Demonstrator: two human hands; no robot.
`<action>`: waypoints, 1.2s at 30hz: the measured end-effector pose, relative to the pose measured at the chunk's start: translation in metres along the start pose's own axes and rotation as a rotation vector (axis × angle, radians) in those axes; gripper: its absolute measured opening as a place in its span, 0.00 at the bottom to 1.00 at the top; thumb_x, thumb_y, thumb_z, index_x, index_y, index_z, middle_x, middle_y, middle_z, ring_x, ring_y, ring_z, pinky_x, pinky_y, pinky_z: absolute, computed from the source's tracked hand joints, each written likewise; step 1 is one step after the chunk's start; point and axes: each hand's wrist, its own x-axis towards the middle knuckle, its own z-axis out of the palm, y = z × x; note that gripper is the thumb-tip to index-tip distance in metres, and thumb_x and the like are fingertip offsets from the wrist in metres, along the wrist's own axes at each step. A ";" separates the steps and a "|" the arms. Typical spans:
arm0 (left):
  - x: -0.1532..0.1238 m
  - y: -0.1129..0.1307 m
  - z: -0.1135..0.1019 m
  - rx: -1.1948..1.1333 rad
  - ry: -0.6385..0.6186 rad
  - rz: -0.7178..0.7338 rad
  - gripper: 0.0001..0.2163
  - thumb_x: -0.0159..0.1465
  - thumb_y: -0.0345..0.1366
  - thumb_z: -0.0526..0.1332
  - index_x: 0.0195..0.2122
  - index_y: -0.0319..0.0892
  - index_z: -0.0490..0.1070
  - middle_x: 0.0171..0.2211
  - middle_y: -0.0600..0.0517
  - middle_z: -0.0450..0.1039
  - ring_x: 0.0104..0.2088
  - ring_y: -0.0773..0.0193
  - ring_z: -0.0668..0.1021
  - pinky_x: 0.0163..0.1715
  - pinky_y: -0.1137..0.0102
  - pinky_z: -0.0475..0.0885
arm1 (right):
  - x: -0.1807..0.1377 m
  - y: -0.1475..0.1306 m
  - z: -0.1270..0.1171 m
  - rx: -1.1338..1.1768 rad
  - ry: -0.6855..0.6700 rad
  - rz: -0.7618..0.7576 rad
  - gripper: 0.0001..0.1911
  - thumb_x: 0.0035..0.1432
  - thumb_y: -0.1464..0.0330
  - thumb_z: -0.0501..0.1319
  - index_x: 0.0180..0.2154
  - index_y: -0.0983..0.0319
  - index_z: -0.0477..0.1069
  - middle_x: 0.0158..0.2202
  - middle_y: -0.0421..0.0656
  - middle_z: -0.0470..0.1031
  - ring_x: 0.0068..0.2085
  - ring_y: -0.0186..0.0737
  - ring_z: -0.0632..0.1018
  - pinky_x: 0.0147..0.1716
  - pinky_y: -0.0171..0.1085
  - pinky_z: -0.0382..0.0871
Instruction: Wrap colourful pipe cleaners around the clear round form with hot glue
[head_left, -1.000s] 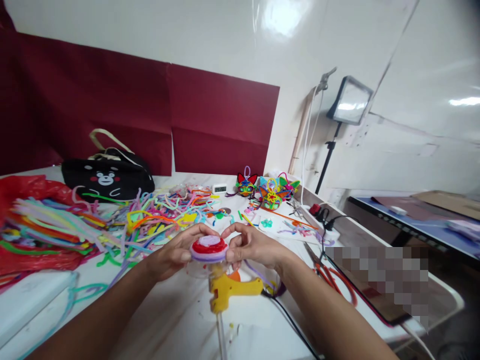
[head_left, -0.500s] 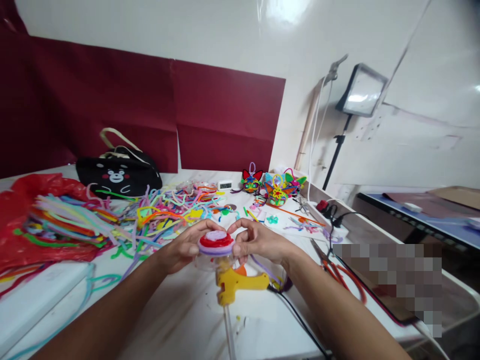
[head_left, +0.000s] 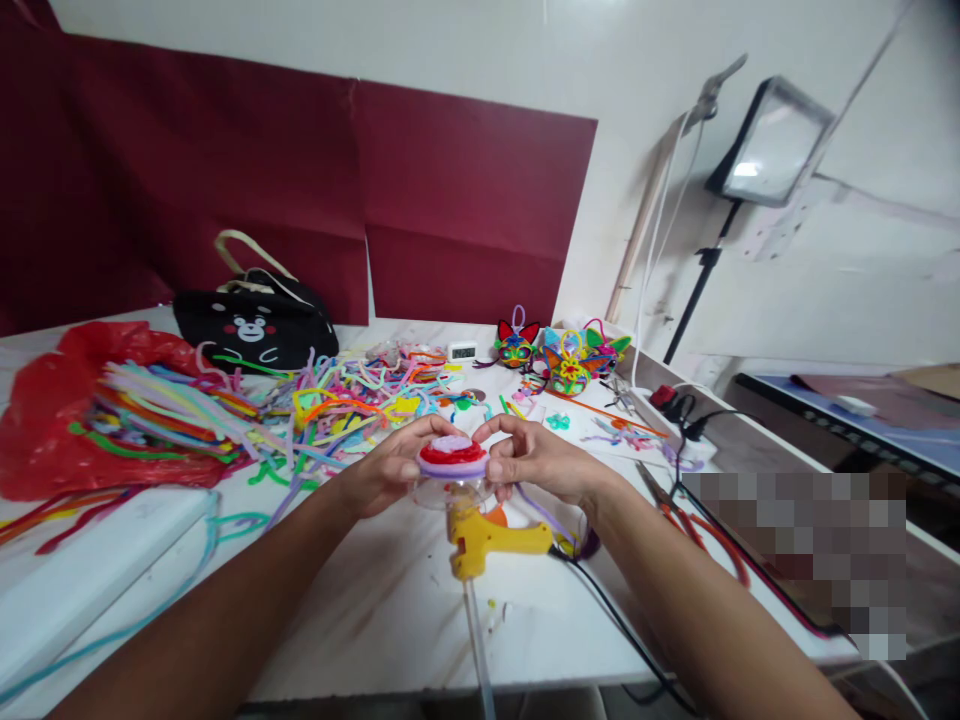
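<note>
Between both hands is a small clear round container (head_left: 431,492) topped with coiled red and lilac pipe cleaners (head_left: 453,453). My left hand (head_left: 390,465) grips its left side, thumb at the lilac rim. On the right side, my right hand (head_left: 536,458) pinches the rim between thumb and fingers. A yellow glue gun (head_left: 499,537) lies on the white table (head_left: 375,610) just below the container, a clear glue stick (head_left: 478,645) sticking out of its back. Part of the container's underside is hidden behind the glue gun.
Loose pipe cleaners (head_left: 375,390) spread across the left and back, some in a red plastic bag (head_left: 45,430). Finished cat-face ornaments (head_left: 568,368) stand at the back near a small clock (head_left: 462,351). Red-handled scissors (head_left: 709,535) and a black cable (head_left: 619,630) lie to the right.
The camera view has shifted, so the whole scene sits slightly higher and further right. Both hands keep the same hold on the container.
</note>
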 end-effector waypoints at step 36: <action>-0.001 -0.001 0.005 0.026 0.005 0.110 0.26 0.51 0.41 0.73 0.50 0.41 0.70 0.45 0.45 0.76 0.44 0.55 0.78 0.43 0.65 0.70 | 0.004 0.013 -0.007 0.369 0.046 0.060 0.31 0.41 0.66 0.79 0.45 0.60 0.68 0.23 0.36 0.79 0.23 0.33 0.80 0.23 0.29 0.73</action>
